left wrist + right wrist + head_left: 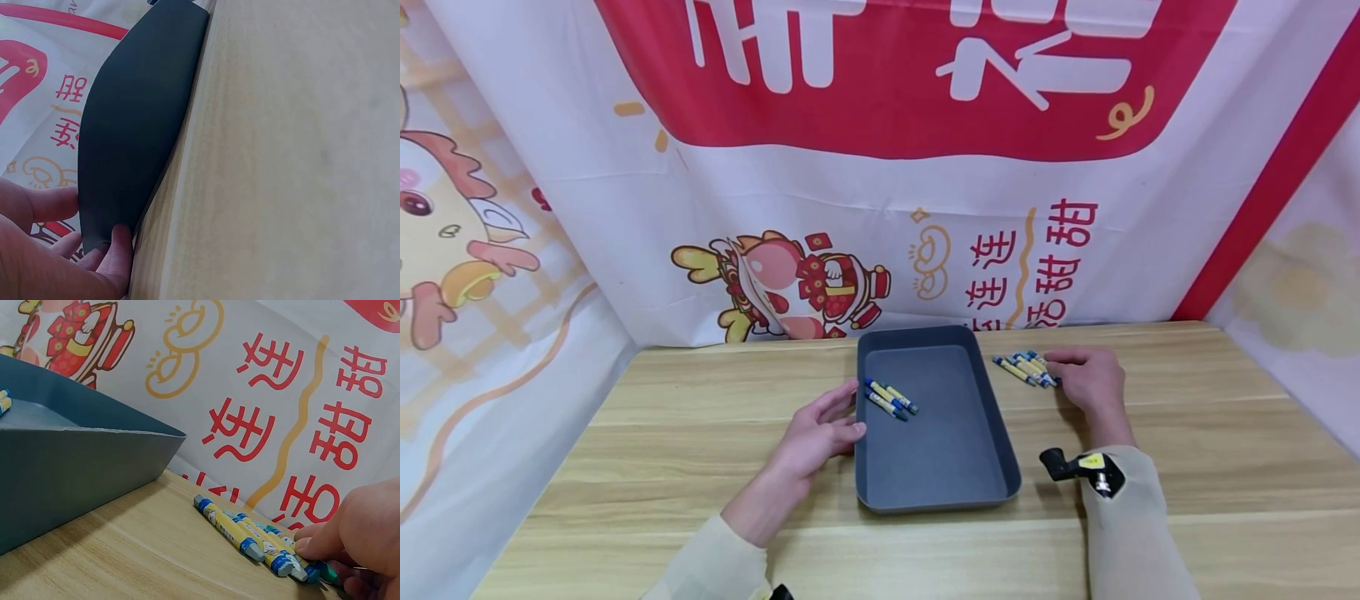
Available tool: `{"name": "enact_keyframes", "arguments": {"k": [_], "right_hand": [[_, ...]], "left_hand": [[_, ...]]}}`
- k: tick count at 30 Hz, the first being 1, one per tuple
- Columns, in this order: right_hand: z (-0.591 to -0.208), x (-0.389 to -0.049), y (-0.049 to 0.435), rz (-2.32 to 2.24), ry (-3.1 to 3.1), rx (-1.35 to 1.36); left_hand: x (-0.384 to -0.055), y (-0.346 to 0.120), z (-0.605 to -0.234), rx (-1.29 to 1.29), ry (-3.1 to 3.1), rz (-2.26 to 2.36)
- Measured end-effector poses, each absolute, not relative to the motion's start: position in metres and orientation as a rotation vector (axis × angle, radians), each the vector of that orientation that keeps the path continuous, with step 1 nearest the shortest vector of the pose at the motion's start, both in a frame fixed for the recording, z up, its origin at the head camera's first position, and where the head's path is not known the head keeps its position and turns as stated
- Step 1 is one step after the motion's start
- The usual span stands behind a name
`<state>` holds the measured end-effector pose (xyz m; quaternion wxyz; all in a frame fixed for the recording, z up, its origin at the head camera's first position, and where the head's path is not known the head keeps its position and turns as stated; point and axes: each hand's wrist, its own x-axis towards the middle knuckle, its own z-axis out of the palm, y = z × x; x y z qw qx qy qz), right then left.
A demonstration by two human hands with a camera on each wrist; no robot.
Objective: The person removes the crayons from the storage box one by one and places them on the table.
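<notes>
Your left hand (pixel 816 425) is resting against the left side of the dark grey rectangular tray with low walls (pixel 936 454). Its fingers are spreading apart with small bends, and the tips are touching the outside of the wall. The tray is lying flat on the light brown wooden table (pixel 662 450), with its long sides going away from you.

A few yellow paper-wrapped crayons with blue bands (pixel 887 406) are sitting inside the tray, next to its left wall, close to your left hand.

Your right hand (pixel 1093 383) is reaching to a small pile of more yellow-and-blue wrapped crayons (pixel 230 528) on the table, just past the tray's right wall. These crayons are lying side by side, pointing about the same way. Your thumb is touching the right end of the pile, and your other fingers are curling in low beside it. A green tip is showing near them, but you can't tell if they are holding a crayon.

Behind the table, a white cloth with red writing and cartoon pictures (pixel 850 179) is hanging. You are wearing pale beige sleeves (pixel 1131 533).
</notes>
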<state>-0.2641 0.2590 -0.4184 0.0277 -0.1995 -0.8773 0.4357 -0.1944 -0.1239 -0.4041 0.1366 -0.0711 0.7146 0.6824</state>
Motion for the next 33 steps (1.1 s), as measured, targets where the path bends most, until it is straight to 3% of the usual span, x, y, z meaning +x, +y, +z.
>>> {"name": "enact_keyframes", "arguments": {"k": [33], "right_hand": [[-0.389,-0.263,0.235,1.508,-2.618,-0.456]], "left_hand": [[-0.194,-0.123,-0.405,-0.233,2.072,1.965]]}}
